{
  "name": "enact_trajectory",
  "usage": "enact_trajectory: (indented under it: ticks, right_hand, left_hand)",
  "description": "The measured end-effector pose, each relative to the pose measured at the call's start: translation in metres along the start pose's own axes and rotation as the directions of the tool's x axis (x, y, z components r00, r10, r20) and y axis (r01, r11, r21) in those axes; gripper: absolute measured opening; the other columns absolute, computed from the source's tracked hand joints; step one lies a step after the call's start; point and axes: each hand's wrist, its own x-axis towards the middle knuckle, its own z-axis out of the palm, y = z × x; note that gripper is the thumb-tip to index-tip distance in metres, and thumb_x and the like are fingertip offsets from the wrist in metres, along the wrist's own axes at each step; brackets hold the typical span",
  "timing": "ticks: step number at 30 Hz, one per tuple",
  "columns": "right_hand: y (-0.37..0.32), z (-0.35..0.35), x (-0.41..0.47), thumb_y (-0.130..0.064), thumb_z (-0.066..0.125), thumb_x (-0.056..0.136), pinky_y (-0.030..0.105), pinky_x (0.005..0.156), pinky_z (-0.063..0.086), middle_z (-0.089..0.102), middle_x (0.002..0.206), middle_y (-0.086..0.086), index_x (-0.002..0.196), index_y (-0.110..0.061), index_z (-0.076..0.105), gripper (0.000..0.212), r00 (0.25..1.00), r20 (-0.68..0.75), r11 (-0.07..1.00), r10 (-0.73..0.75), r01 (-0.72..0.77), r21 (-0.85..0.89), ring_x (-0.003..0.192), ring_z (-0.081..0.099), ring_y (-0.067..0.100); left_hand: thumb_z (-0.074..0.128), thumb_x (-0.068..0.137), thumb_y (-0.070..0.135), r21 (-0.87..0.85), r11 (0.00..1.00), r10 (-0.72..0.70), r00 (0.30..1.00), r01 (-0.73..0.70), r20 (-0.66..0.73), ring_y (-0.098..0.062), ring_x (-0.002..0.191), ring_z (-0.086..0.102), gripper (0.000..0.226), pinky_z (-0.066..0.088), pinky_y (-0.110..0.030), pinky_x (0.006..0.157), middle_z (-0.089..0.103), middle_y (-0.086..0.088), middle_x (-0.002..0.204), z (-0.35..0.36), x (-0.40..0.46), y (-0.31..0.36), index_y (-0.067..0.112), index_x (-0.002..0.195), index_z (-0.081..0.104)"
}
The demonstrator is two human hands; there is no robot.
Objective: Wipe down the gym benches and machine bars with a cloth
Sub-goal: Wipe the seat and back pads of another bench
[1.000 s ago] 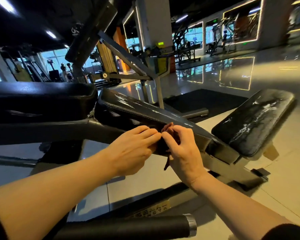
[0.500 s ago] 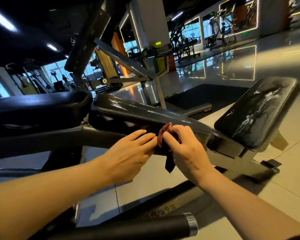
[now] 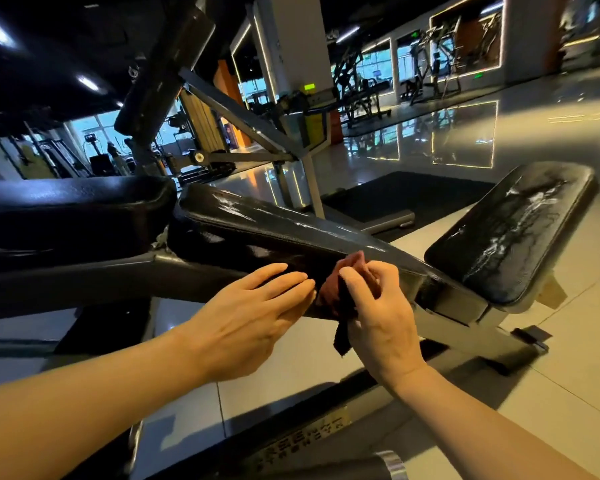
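Reddish cloth [image 3: 336, 289] in right hand [image 3: 381, 317], against black bench pad [image 3: 274, 237].

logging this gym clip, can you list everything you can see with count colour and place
cloth: one, reddish with a dark end hanging down, bunched against the side of the middle pad
middle bench pad: one, black, centre, sloping down to the right
seat pad: one, black with whitish streaks, right
left pad: one, black, left
bench frame: one, grey metal, under the pads
floor mat: one, black, behind the bench
floor: glossy pale tiles
background machines: several, dark, far side
left hand: fingers straight, tips at the cloth
right hand: pinches the cloth
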Motion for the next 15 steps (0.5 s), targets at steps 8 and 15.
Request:
enact_trajectory:
  ticks: [8,15]
  right_hand:
    - [0.042,-0.011,-0.008,-0.017,0.088,0.057,0.039,0.075,0.054,0.041,0.125,0.015,0.119,-0.011,0.048,0.074,0.983,0.116,0.979,-0.144,0.159,-0.131,0.107,0.046,0.032]
    - [0.011,-0.004,0.002,-0.01,0.069,0.075,0.038,0.091,0.049,0.041,0.129,0.013,0.123,-0.01,0.046,0.054,0.958,0.042,0.959,-0.283,0.283,-0.007,0.113,0.046,0.03]
  left_hand:
    - [0.073,0.071,0.038,0.003,0.999,-0.037,0.999,0.037,0.024,-0.026,0.13,0.047,0.071,0.023,-0.045,0.111,0.054,-0.01,0.138,0.001,0.001,0.002,0.009,0.134,0.055]
    - [0.072,0.071,0.036,-0.05,0.997,-0.056,0.997,0.059,0.049,-0.028,0.131,0.044,0.063,0.02,-0.046,0.117,0.054,-0.011,0.137,-0.001,0.006,0.011,0.008,0.127,0.06]
